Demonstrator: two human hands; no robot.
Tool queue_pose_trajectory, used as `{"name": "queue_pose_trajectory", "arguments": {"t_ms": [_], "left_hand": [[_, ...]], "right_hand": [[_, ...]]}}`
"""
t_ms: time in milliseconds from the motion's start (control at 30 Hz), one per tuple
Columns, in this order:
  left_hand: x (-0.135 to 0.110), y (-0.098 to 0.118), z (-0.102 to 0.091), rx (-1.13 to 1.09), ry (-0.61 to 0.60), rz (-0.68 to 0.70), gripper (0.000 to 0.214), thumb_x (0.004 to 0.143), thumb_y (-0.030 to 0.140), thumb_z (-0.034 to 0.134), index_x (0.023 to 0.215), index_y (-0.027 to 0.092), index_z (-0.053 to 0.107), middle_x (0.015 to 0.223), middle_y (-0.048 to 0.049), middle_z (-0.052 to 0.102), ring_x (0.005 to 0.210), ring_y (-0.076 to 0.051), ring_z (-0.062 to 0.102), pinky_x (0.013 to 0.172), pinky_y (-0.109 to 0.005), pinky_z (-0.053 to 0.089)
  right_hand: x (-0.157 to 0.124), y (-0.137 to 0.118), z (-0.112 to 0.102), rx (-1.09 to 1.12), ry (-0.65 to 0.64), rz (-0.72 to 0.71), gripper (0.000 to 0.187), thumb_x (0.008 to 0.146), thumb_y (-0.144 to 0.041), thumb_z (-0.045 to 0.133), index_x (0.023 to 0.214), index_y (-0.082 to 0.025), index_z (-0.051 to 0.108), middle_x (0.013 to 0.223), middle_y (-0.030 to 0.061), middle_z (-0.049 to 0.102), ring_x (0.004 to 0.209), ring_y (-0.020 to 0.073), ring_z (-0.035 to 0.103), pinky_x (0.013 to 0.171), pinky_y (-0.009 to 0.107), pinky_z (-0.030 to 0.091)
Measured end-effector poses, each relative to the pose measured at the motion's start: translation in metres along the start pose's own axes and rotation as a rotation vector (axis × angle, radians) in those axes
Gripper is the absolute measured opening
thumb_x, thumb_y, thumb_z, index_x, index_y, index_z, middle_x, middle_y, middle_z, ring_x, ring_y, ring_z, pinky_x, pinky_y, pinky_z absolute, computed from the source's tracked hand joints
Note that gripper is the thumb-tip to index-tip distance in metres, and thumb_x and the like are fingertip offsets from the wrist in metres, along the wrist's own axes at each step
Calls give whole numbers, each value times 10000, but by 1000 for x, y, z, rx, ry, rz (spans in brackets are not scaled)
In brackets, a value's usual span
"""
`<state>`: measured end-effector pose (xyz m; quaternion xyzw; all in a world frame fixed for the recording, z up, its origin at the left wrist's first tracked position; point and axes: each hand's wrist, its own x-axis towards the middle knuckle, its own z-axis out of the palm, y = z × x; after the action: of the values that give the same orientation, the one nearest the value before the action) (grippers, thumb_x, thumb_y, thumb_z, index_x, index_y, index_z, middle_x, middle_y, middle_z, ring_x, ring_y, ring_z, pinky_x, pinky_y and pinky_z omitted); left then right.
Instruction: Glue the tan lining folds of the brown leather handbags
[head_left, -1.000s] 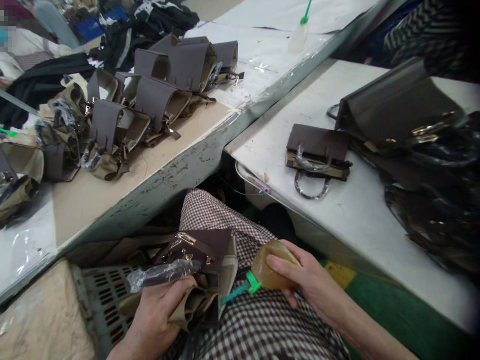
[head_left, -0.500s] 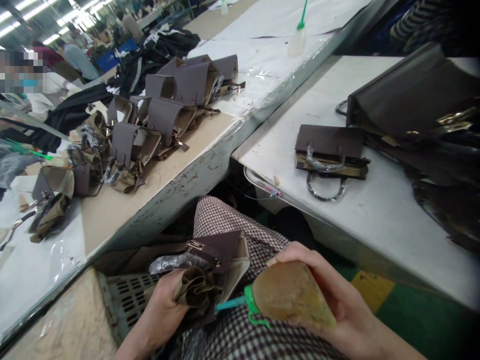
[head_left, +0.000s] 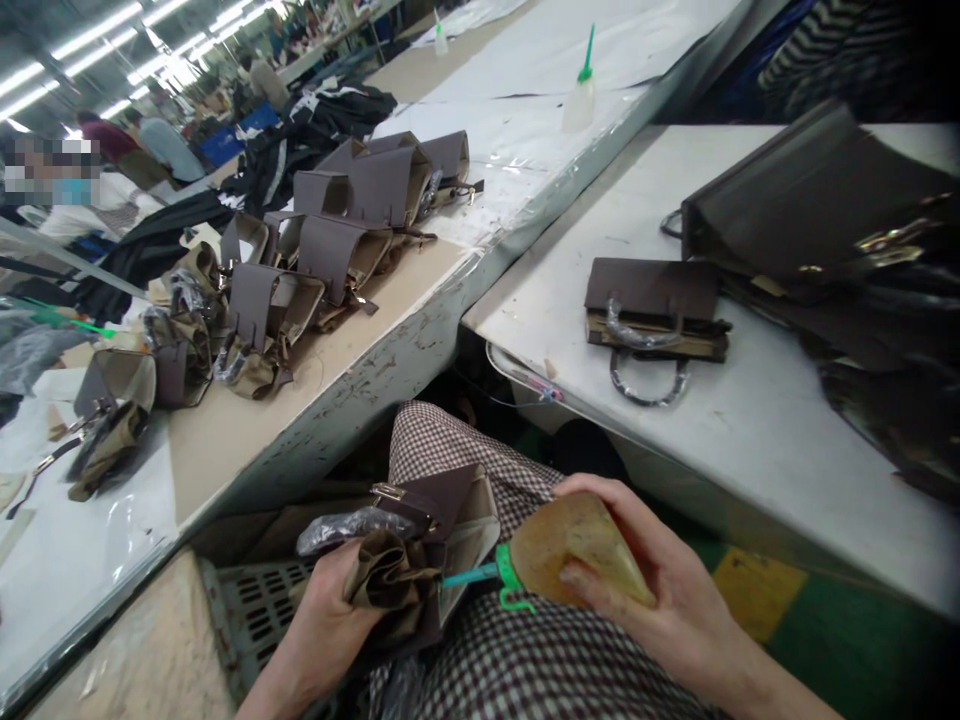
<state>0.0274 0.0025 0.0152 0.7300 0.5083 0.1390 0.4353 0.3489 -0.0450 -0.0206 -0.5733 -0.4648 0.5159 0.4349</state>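
Observation:
My left hand [head_left: 334, 605] grips a small dark brown handbag [head_left: 450, 510] by its bunched olive lining, above my checked lap. The bag's flap stands raised, showing a pale inner side, and its handle is wrapped in clear plastic. In my right hand [head_left: 652, 590] is a squeeze bottle of amber glue [head_left: 574, 550], held on its side with the thumb pressing its wall. The bottle's green cap carries a thin teal nozzle, whose tip touches or nearly touches the bag beside the lining; exact contact cannot be made out.
Several similar brown bags [head_left: 337, 250] lie on the left bench. One small bag [head_left: 652, 310] and a larger dark bag [head_left: 817, 220] rest on the right table [head_left: 787, 450]. A plastic crate [head_left: 259, 605] stands by my left arm. Another glue bottle [head_left: 581, 95] stands farther back.
The glue bottle has turned slightly and my right thumb now shows pressed on its side. Its nozzle has shifted a little upward along the bag. My left hand keeps its hold.

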Motion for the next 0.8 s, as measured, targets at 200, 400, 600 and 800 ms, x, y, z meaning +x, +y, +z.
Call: {"name": "queue_pose_trajectory", "arguments": {"t_ms": [200,400,600,800], "left_hand": [[6,8,0,125,23,125,155,956,202,573,830,172,659,752,-20,695,663,-147,654,638,-220,537],[-3,7,11,312,49,330,195,913,91,530,1024,210,638,852,-34,759,728,-164,724,667,-210,542],[-17,0,30,343,7,366,207,954,156,437,1031,229,615,970,-49,750,833,-192,716,745,-249,556],[-21,-7,30,306,-47,340,188,951,159,472,1068,214,608,1012,-73,735,913,-209,703,719,-237,550]], "right_hand": [[-5,-13,2,328,56,255,514,691,-547,825,1119,-325,645,989,31,674,851,240,632,695,301,556],[9,9,-29,543,215,442,410,778,-520,761,1066,-267,617,823,19,603,566,138,454,389,223,366],[28,25,-38,12,71,475,463,842,-581,689,1120,-233,563,730,-14,614,510,120,474,451,251,415],[36,20,-21,-130,-81,502,518,822,-613,656,1133,-222,517,677,-31,607,445,120,480,401,256,425]]}}
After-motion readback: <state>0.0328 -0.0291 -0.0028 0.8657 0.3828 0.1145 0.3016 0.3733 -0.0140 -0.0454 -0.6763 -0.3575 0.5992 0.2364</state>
